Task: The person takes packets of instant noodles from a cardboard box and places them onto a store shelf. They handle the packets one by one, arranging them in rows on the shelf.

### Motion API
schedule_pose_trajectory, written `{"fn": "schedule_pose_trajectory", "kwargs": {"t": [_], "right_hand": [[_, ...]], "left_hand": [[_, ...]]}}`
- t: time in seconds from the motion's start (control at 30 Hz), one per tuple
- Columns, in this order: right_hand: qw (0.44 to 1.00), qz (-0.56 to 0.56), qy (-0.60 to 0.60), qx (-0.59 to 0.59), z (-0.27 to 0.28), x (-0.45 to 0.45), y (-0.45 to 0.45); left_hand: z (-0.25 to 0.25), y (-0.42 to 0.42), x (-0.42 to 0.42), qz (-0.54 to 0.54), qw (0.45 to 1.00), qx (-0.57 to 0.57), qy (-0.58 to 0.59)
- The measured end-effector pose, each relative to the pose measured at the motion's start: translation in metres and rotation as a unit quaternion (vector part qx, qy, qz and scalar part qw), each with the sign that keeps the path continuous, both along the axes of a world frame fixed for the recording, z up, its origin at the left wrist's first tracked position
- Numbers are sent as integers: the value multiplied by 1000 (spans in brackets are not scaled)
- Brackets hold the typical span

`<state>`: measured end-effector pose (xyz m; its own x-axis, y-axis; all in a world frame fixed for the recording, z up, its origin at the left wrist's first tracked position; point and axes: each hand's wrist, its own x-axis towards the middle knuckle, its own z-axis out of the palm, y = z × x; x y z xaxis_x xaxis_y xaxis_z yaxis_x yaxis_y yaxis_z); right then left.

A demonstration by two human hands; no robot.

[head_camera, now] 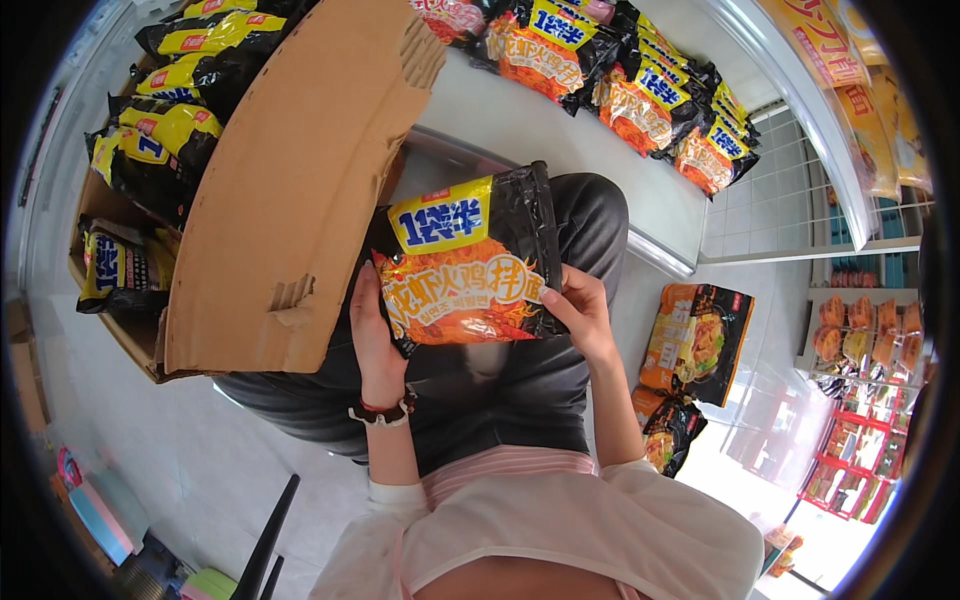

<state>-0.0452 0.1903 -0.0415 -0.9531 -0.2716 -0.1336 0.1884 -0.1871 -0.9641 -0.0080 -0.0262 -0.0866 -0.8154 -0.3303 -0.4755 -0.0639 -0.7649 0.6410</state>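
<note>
Between my two hands, above my lap, is a black, yellow and orange instant-noodle packet [457,259], its printed front facing up. My left hand [373,322] supports its left edge, with the fingers partly hidden beneath. My right hand [581,307] pinches the lower right edge, thumb on the front. Left of the packet stands an opened cardboard box [124,334] with a broad flap [277,202] folded out towards my legs. Inside the box are several matching packets [161,154], some standing on edge.
Rows of similar noodle packets [645,97] stand on a white shelf [495,105] ahead. Orange-and-black noodle packs [697,341] lie on the floor to the right. Yellow packages [847,97] fill an upper shelf. Farther right is a rack of packaged food [855,450]. A black leg-like bar [270,536] rises at lower left.
</note>
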Motion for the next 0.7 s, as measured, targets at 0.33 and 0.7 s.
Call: {"fn": "schedule_pose_trajectory", "kwargs": {"t": [0.33,0.7], "right_hand": [[994,-70,-18,79,0,2,8],[972,-107,106,179,-18,9,25]], "left_hand": [[6,10,-3,29,999,0,40],[7,21,-4,18,999,4,36]]}}
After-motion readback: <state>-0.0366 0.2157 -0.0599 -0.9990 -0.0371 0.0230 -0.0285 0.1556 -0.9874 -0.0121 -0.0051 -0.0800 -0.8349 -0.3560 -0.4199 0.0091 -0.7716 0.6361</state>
